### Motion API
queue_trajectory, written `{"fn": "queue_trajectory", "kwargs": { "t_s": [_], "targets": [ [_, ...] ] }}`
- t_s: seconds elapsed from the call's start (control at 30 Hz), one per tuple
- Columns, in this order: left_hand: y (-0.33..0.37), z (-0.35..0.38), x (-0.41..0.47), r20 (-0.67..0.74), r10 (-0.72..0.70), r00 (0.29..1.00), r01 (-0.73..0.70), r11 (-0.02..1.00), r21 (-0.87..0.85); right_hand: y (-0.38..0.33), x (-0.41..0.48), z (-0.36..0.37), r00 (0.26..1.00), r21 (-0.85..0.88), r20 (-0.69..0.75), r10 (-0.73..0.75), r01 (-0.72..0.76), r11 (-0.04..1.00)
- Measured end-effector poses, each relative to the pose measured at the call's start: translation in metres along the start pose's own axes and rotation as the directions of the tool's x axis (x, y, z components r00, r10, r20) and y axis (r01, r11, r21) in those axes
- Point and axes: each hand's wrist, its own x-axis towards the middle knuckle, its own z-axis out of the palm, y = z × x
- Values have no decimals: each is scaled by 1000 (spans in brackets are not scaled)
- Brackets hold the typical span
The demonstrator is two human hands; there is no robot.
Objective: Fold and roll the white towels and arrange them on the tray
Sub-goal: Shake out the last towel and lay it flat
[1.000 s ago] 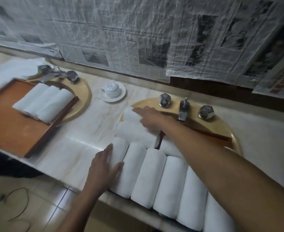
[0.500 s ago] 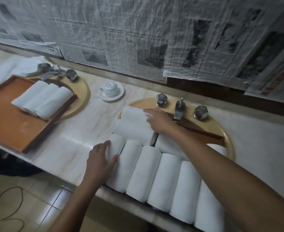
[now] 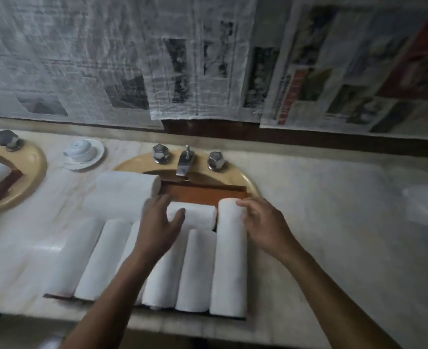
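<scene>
Fingers (image 3: 245,204) of right hand (image 3: 265,222) touch long towel (image 3: 229,268) | left hand (image 3: 157,227) over crosswise towel (image 3: 197,214)

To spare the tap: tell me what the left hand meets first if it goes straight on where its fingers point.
Likely the end of the big crosswise towel roll, just ahead of the left hand; beyond lie the bare tray and the tap. Hand height is unclear.
</scene>
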Motion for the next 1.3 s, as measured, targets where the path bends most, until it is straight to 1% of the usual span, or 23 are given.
{"fn": "queue_trajectory", "kwargs": {
  "t_s": [0.07, 0.13, 0.23, 0.33, 0.4, 0.5, 0.57, 0.6, 0.67, 0.73, 0.77, 0.8, 0.87, 0.9, 1.0, 1.07, 1.1, 1.2, 1.3],
  "targets": [
    [47, 38, -2, 34, 71, 997, -70, 997, -35, 40, -35, -40, 997, 5, -51, 49, -49, 999],
    [69, 54, -5, 69, 89, 994, -85, 994, -62, 63, -52, -56, 995, 24, -79, 61, -59, 998],
    [131, 113, -20, 109, 176, 978, -163, 980, -117, 122, -94, -113, 979, 68, -138, 150, -142, 988],
    [185, 164, -36, 172, 200, 965, -162, 964, -211, 173, -126, -164, 949, 20, -233, 211, -212, 977],
    [219, 197, -48, 211, 213, 954, -161, 958, -236, 210, -147, -199, 917, -11, -296, 267, -283, 959],
    [263, 240, -66, 263, 237, 935, -160, 945, -284, 271, -179, -245, 840, -12, -361, 405, -438, 899],
    [289, 265, -76, 303, 249, 920, -159, 943, -292, 315, -198, -270, 769, -71, -400, 498, -567, 820],
    [299, 275, -79, 327, 255, 910, -159, 943, -294, 335, -205, -280, 718, -107, -417, 558, -648, 754],
    [319, 296, -87, 364, 276, 889, -165, 937, -307, 375, -222, -301, 588, -158, -442, 677, -794, 587],
    [334, 311, -93, 391, 286, 875, -164, 934, -317, 408, -237, -314, 486, -182, -467, 738, -870, 458],
    [339, 317, -94, 407, 287, 867, -161, 935, -317, 423, -243, -318, 452, -193, -468, 759, -891, 411],
    [344, 322, -96, 423, 288, 859, -159, 936, -313, 436, -249, -320, 437, -216, -461, 772, -899, 380],
    [350, 332, -99, 440, 301, 846, -173, 935, -308, 458, -260, -320, 463, -271, -479, 746, -886, 377],
    [351, 336, -100, 448, 306, 840, -177, 935, -307, 467, -264, -320, 495, -283, -501, 710, -869, 406],
    [354, 347, -105, 476, 307, 824, -179, 938, -296, 478, -274, -323, 582, -236, -542, 606, -797, 555],
    [354, 352, -109, 492, 319, 810, -204, 940, -274, 469, -276, -327, 638, -181, -525, 563, -730, 659],
    [353, 354, -111, 498, 321, 806, -213, 941, -263, 458, -276, -329, 665, -161, -491, 563, -704, 692],
    [346, 355, -120, 544, 319, 776, -230, 946, -227, 411, -277, -321, 757, -76, -244, 606, -638, 766],
    [337, 347, -134, 593, 340, 730, -292, 940, -178, 356, -279, -301, 827, 2, -15, 562, -562, 827]
  ]
}}
